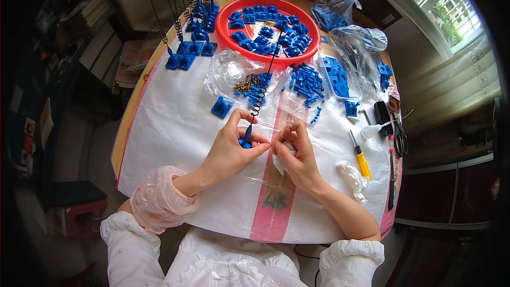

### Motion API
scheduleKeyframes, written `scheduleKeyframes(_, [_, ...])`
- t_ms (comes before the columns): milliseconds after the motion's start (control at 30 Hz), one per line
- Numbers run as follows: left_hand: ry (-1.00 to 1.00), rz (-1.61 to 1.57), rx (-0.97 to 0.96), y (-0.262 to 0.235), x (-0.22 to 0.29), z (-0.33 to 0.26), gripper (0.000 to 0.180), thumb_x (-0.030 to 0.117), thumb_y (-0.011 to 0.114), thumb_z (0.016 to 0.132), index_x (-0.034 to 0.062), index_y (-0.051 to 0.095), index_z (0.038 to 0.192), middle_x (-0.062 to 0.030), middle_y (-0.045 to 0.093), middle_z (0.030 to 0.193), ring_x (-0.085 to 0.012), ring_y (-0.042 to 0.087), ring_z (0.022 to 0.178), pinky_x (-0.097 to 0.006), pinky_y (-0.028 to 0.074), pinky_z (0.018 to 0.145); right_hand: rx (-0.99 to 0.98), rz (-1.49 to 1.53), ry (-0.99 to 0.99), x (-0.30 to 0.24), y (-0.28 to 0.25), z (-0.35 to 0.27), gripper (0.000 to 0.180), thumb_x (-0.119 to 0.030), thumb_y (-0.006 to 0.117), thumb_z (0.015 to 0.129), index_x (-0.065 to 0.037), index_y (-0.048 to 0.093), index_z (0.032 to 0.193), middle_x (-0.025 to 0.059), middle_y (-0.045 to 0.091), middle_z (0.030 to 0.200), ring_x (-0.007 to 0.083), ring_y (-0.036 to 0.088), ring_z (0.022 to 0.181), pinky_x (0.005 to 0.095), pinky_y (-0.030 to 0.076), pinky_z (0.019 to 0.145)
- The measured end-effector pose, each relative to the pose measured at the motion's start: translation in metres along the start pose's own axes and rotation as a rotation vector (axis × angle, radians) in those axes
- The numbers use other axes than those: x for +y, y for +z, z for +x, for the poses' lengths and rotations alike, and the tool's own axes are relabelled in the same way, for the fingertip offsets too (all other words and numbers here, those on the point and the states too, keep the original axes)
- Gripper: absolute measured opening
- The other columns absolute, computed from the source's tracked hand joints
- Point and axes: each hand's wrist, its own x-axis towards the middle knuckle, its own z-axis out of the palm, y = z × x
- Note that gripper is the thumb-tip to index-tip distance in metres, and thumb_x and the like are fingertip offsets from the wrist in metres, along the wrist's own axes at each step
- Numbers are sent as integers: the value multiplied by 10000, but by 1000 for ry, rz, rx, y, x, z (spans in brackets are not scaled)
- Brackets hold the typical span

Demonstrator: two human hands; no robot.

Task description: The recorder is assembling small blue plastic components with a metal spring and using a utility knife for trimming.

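Note:
My left hand (226, 146) is closed round a blue plastic stem piece (248, 134), from which a black coil spring (258, 98) rises, ending in a thin upright rod. Another blue part shows between its fingers, low down. My right hand (303, 162) is pinched closed, its fingertips meeting those of the left. A crumpled white tissue (279, 166) is tucked under the right fingers; whether the fingertips pinch anything else is too small to tell. Just beyond the left hand a blue square base (221, 107) lies on the white sheet (175, 111).
A red round tray (223, 34) holds blue bases. Finished-looking spring pieces (183, 48) stand far left. Brass screws (246, 84), blue pegs (305, 82) and a clear box (357, 95) lie ahead. Rightward are a yellow screwdriver (363, 165), tissue (351, 180), white bottle (371, 131) and scissors (401, 141).

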Motion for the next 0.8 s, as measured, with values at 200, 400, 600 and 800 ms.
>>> scheduleKeyframes(200, [12,7,1,1,-1,-1,459,71,779,823,42,414,1100,-105,731,825,-120,681,728,-240,523,660,-12,-76,-61,-6,3,-1,196,36,515,934,-29,371,1049,100,573,846,148,581,760,294,484,687])
scheduleKeyframes(400, [16,5,-12,0,-2,-1,452,67,779,819,59,386,1042,-114,728,815,-106,668,710,-239,525,661,-34,-230,-46,-20,6,-4,217,62,525,918,-13,373,1053,124,569,834,193,594,733,325,478,656])
scheduleKeyframes(600, [25,93,-23,1,7,-2,411,53,769,803,61,391,965,-114,713,786,-79,646,696,-229,516,643,-38,-346,-117,-14,8,-6,245,75,548,891,-5,390,1061,166,550,799,285,582,678,381,444,609])
scheduleKeyframes(800, [75,103,-55,0,1,-1,384,12,752,797,87,386,886,-50,673,772,-22,569,700,-185,463,603,-78,-330,-67,-12,10,-8,251,70,552,893,-6,383,1063,164,550,809,256,580,670,357,449,605])
